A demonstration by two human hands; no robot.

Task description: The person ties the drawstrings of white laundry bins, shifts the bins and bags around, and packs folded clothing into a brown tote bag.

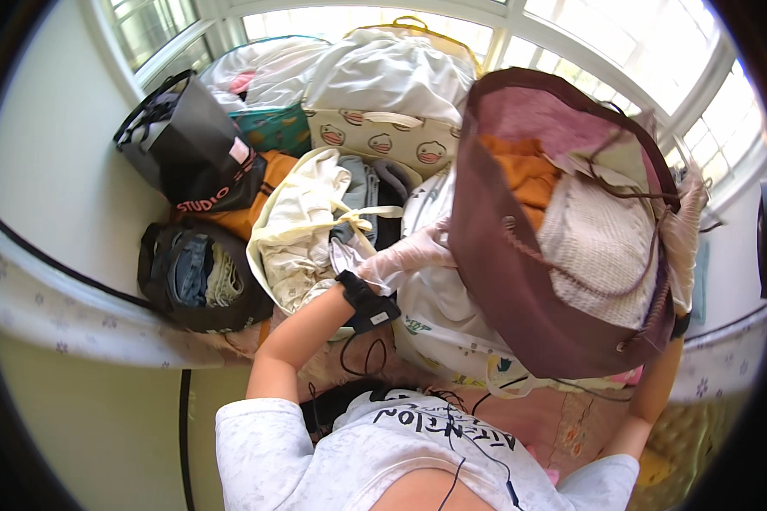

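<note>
Both my hands wear thin clear gloves. A large maroon bag [505, 287] with braided cord handles is tilted in front of me on the right. My left hand [415, 252] presses against its left side, the fingertips partly hidden behind it. My right hand [682, 223] holds its right side near the rim. Inside the bag lie a cream knitted garment [594, 243], orange cloth [524, 175] and pink fluffy fabric [524, 118]. Beneath and beside the bag is a white patterned storage bag [447, 306]. Left of that, a cream bag [259, 255] holds folded clothes.
Farther back, against the windows, are a duck-print storage bag [383, 144] and a teal one [275, 131]. A black bag [192, 153] leans at the left wall, above a dark round bag [249, 287] of jeans. Black cables [364, 370] hang near my body.
</note>
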